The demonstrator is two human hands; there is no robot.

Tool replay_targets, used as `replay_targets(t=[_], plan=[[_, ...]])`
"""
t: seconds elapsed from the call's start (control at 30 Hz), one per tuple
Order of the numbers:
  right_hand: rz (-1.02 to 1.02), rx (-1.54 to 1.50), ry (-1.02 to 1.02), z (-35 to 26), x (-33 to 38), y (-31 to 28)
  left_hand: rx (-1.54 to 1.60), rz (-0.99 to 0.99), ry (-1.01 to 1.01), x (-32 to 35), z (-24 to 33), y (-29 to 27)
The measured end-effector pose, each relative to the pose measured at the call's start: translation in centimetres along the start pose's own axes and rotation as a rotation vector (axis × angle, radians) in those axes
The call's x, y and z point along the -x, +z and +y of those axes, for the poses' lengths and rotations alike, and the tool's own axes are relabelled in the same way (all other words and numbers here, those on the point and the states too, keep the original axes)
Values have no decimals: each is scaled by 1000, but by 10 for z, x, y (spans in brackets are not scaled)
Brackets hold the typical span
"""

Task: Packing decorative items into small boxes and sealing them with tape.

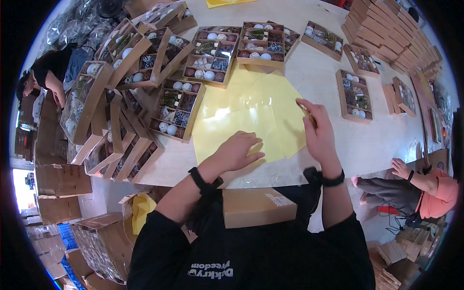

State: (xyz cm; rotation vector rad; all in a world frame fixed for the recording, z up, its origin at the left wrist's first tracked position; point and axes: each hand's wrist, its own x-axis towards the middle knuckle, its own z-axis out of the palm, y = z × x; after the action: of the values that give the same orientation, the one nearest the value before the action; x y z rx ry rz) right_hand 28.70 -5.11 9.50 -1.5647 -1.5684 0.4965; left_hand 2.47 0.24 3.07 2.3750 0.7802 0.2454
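Bright yellow sheets [241, 104] lie spread on the table in front of me, with glossy clear film [256, 106] over part of them. My left hand [238, 151] rests over their near part, thumb and fingers apart, holding nothing that I can see. At the right edge of the sheets is my right hand [320, 131], its thumb and forefinger spaced apart by the border. Whether its fingertips touch the sheet's edge is hard to tell. A closed cardboard box [258, 212] with a pale label sits at my lap, below the table edge.
Compartment boxes [212, 55] of white balls, pine cones and dried pieces crowd the table's left and far sides. More such boxes [355, 95] stand on the right. Stacked cardboard [386, 34] rises at far right. Other people are at left and at right [437, 193].
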Motion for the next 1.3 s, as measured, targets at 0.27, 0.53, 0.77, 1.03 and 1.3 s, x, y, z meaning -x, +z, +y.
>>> replay_targets(t=[0.27, 0.53, 0.77, 1.03, 1.3], plan=[[-211, 249, -327, -67, 62, -16, 1056, 75, -325, 9, 75, -81], [-238, -374, 227, -86, 65, -19, 513, 223, -58, 44, 112, -90], [-199, -443, 276, -90, 74, -22, 268, 182, -235, 66, 133, -79], [-719, -504, 384, -96, 89, -40, -48, 19, -32, 98, 125, -36], [-598, -298, 241, -88, 89, -9, 52, 251, -35, 91, 124, -26]])
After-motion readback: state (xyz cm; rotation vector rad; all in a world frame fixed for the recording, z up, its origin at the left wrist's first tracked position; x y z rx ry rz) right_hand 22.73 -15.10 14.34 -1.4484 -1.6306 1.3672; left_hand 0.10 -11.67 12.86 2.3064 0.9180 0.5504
